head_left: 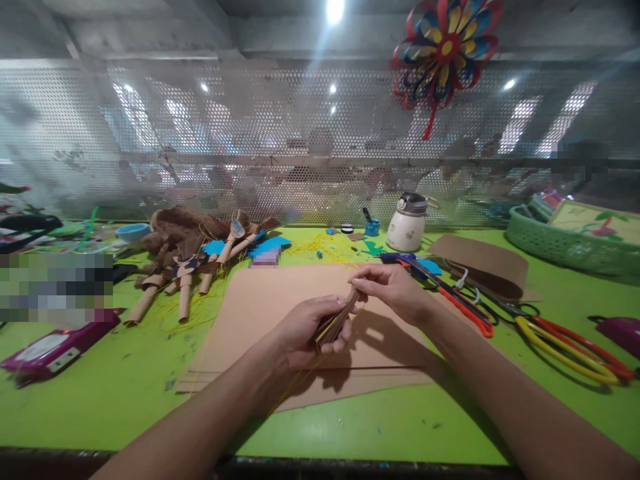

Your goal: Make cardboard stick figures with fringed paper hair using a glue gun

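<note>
My left hand [315,330] is closed around a bundle of brown paper strips [336,325], with a bit of yellow showing along it. At the bundle's upper end, the fingertips of my right hand [383,287] pinch the strips. Both hands are above large sheets of brown paper [270,293] lying on the green table. Thin yellow string [295,380] trails below my left hand across the paper. How the strips are joined inside my grip is hidden.
Left stand brown paper rolls and figures [185,293] and a purple power strip [65,347]. To the right lie a glue gun [400,259], red-handled cutter [465,310], yellow-and-red-handled scissors [565,350] and a curled brown sheet [480,263]. Behind are a white bottle [406,227] and green basket [565,243].
</note>
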Demonstrator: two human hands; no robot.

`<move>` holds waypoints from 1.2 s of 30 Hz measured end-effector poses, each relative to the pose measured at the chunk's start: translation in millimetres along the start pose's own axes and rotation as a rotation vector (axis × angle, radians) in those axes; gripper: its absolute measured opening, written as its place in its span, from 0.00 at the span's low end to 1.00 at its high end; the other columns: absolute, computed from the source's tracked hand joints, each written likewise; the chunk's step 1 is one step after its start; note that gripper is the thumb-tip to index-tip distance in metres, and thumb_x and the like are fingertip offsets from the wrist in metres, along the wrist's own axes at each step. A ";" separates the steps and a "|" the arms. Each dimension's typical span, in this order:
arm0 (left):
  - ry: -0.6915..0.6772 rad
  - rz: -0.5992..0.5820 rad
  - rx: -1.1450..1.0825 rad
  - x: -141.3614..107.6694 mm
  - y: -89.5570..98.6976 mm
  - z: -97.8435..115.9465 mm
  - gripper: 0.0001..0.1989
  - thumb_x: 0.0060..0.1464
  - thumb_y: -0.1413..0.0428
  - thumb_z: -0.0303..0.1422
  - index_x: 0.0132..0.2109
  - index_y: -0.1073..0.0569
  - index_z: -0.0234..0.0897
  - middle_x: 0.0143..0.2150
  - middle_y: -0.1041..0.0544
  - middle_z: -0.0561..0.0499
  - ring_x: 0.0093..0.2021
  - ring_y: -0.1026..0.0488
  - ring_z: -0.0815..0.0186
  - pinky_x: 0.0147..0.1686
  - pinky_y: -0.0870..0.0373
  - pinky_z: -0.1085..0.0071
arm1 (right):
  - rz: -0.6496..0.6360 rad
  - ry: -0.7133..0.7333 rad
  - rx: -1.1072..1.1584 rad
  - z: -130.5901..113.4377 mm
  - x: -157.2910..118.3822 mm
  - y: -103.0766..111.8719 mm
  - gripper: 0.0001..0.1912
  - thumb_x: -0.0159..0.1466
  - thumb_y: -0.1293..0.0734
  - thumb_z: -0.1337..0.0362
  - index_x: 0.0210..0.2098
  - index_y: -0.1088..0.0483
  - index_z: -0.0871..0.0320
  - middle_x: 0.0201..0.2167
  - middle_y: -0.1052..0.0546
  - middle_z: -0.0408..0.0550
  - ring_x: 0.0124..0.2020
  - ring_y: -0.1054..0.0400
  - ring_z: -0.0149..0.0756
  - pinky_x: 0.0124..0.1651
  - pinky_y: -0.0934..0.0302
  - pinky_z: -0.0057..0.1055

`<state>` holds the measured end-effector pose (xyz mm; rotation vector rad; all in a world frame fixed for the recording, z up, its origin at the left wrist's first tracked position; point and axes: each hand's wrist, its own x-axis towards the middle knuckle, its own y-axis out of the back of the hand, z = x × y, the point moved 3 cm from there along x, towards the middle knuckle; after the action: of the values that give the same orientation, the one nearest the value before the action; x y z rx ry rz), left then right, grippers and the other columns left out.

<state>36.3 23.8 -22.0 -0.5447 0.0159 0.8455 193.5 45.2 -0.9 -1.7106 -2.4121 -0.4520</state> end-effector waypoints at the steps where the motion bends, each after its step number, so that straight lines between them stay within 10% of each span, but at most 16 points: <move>1: 0.010 0.019 0.009 0.2 0.1 -0.5 0.10 0.59 0.54 0.33 0.38 0.31 0.31 0.19 0.30 0.52 0.13 0.38 0.75 0.12 0.49 0.80 | 0.002 -0.002 -0.003 0.9 0.3 0.7 0.12 0.57 0.32 0.57 0.32 0.27 0.61 0.24 0.27 0.45 0.25 0.36 0.30 0.32 0.40 0.31; 24: -0.049 0.133 0.005 2.3 2.7 -7.7 0.07 0.55 0.52 0.32 0.31 0.35 0.33 0.17 0.40 0.57 0.15 0.50 0.77 0.15 0.58 0.80 | -0.042 -0.061 0.177 8.4 -0.2 9.3 0.18 0.55 0.31 0.66 0.46 0.28 0.57 0.37 0.25 0.49 0.36 0.32 0.34 0.40 0.39 0.35; 36: -0.083 0.157 0.116 3.5 1.6 -10.6 0.08 0.56 0.52 0.34 0.31 0.35 0.34 0.18 0.34 0.55 0.11 0.46 0.78 0.13 0.55 0.79 | 0.083 -0.090 0.153 9.2 2.8 5.3 0.08 0.53 0.33 0.67 0.33 0.27 0.61 0.30 0.25 0.46 0.29 0.32 0.31 0.34 0.40 0.32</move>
<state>39.5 22.2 -32.7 -0.4026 0.0324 1.0134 198.0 52.4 -7.9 -1.7911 -2.3563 -0.1784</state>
